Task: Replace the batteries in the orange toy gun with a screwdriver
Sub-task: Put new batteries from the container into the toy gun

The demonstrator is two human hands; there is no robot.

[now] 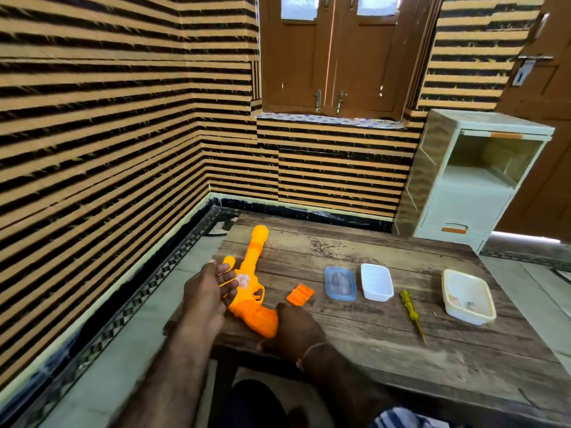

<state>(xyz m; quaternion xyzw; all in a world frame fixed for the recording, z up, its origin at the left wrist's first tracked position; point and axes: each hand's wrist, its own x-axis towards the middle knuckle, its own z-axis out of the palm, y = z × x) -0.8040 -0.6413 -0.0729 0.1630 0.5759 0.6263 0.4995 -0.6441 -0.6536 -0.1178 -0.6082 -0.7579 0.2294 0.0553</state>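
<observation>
The orange toy gun (251, 291) is lying on the bench (370, 329), barrel pointing away. The left hand (205, 291) is hovering beside it, fingers loosely spread, gripping nothing. The right hand (298, 327) is resting against its grip; whether its fingers are curling round the grip is unclear. The orange cover (299, 294) and yellow screwdriver (412, 315) are lying right of the gun.

Both bare forearms reach up from the bottom of the frame toward its lower middle. The left hand (207, 291) sits left of centre, palm turned rightward, fingers straight and loosely spread, thumb uppermost. The right hand (298, 330) lies just right of it and lower in the frame, knuckles up, fingers curled downward; whether they grip anything cannot be told. A thin band circles the right wrist.
</observation>
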